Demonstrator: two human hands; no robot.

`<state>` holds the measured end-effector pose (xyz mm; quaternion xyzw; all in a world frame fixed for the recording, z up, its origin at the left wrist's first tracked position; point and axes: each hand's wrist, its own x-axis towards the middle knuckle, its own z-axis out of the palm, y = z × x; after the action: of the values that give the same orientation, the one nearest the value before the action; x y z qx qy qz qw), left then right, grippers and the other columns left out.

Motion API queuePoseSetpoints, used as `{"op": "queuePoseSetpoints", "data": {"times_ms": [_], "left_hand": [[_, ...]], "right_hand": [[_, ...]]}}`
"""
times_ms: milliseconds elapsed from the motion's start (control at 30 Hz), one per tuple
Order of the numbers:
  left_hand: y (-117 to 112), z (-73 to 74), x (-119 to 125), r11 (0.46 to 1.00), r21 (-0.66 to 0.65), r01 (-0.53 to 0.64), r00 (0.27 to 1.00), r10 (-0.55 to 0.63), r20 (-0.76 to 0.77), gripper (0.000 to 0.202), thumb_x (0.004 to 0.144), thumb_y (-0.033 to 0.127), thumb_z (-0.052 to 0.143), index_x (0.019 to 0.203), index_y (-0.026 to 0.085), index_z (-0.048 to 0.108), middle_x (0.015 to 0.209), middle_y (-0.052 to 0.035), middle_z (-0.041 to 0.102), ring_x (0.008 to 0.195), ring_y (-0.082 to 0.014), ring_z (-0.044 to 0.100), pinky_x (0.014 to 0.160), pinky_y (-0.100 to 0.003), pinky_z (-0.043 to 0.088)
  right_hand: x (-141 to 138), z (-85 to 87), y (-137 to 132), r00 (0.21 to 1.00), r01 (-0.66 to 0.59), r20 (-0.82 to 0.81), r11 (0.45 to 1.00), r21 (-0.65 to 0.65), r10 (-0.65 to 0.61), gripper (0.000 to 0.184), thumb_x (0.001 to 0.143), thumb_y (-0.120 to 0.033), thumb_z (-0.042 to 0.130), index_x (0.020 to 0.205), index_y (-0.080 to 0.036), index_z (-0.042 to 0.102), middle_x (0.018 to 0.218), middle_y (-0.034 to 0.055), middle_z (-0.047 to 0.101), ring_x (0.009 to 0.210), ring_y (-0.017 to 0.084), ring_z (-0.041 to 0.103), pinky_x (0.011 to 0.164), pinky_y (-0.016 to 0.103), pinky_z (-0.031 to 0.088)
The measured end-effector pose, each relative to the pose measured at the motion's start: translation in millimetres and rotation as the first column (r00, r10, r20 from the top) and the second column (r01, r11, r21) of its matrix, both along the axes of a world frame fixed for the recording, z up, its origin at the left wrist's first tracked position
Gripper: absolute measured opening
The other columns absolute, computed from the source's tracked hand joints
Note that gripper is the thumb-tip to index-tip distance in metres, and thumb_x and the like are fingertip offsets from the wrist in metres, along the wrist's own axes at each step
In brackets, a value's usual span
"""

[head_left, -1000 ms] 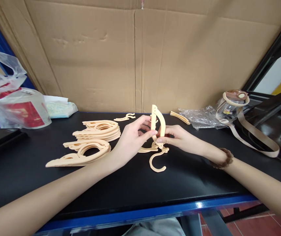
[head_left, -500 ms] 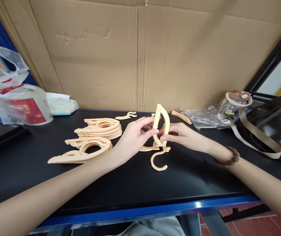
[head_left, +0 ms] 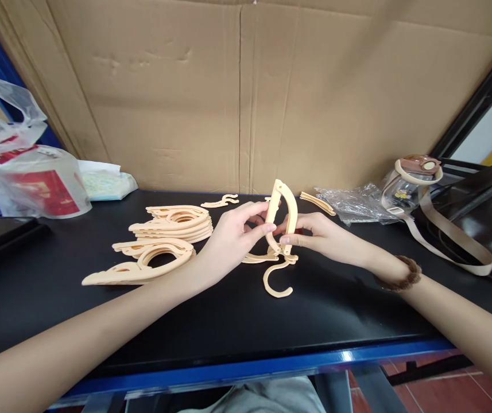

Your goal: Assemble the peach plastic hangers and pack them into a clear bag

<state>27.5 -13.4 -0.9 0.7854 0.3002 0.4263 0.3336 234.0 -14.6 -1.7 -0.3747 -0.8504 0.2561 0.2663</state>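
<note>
While both my hands meet over the middle of the black bench (head_left: pixel 228 327), the far left of it carries a clear plastic bag with red print (head_left: pixel 34 183) and a white packet (head_left: pixel 108 182) just beside it, neither touched. Next comes a neat stack of flat peach plastic hanger pieces (head_left: pixel 177 223), with a looser pile of the same pieces (head_left: pixel 142 267) lying just in front. I judge these to be the finished share, and they are most of the peach plastic in sight.

My left hand (head_left: pixel 228 241) closes thumb and fingertips on a curved, D-shaped peach plastic hanger arm (head_left: pixel 287 206), which stands upright above the bench. My right hand (head_left: pixel 318 235) pinches the same arm from the other side, low down, so each grip is shut on it. Directly below lies a peach plastic hook (head_left: pixel 277 282), its curve towards me; whether it is already joined to the arm I cannot tell.

Little looks left undone: a small loose peach piece (head_left: pixel 220 202) near the cardboard wall (head_left: pixel 237 86) and a few thin peach strips (head_left: pixel 317 203). Further right sit crinkled clear wrap (head_left: pixel 353 203) and a strapped clear bottle (head_left: pixel 409 183).
</note>
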Motion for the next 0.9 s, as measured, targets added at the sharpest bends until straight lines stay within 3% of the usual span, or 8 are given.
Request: {"op": "queuePoseSetpoints", "data": {"times_ms": [533,900], "left_hand": [[-2,0.7,2,1.000,-0.027,0.005,1.000,-0.005,0.012,0.025,0.083,0.019,0.058,0.107,0.018,0.066,0.104,-0.0041,0.068,0.084,-0.0165,0.062,0.069,-0.026,0.051],[0,-6.6,2,0.985,-0.156,0.073,0.996,-0.064,0.058,0.029,0.082,0.016,0.058,0.111,0.016,0.062,0.098,-0.0054,0.065,0.084,-0.0172,0.062,0.052,-0.020,0.051]], "right_hand": [[-2,-1.4,-1,1.000,0.012,-0.026,1.000,0.014,-0.012,0.029,0.088,-0.045,0.056,0.092,-0.019,0.068,0.088,0.0030,0.069,0.077,0.017,0.062,0.070,0.029,0.048],[-8,-14.6,1,0.998,0.008,-0.063,1.000,-0.013,-0.009,0.032,0.088,-0.048,0.056,0.085,-0.018,0.066,0.081,0.0020,0.066,0.071,0.015,0.058,0.066,0.027,0.046]]}}
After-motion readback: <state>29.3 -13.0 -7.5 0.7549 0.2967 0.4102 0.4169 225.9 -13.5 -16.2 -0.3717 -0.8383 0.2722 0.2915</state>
